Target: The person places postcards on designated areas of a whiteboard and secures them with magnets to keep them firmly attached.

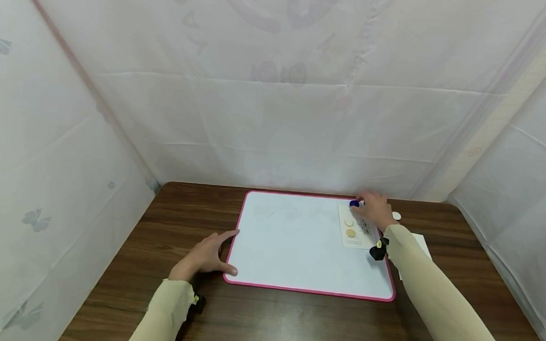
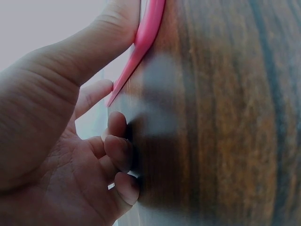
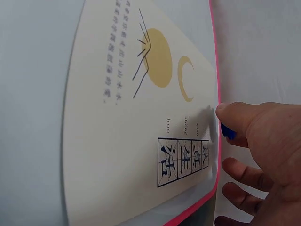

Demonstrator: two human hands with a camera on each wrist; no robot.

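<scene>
A whiteboard with a pink frame [image 1: 292, 252] lies on the wooden table. My left hand [image 1: 207, 254] rests at its left edge, thumb and index finger spread apart and touching the frame near the front-left corner; the other fingers are loosely bent on the wood. Over the board's far right corner, my right hand [image 1: 375, 209] pinches a round blue magnet [image 1: 354, 203] between thumb and finger. The magnet sits at the top end of a cream card [image 3: 113, 141] lying on the board. Printed on the card are a gold disc, a crescent and Chinese characters.
Right of the board, a white sheet [image 1: 422, 244] lies partly under the right forearm. A small white round piece [image 1: 396, 215] is beside the right hand. White printed curtains [image 1: 257, 119] enclose the table [image 1: 266, 323] at the back and both sides.
</scene>
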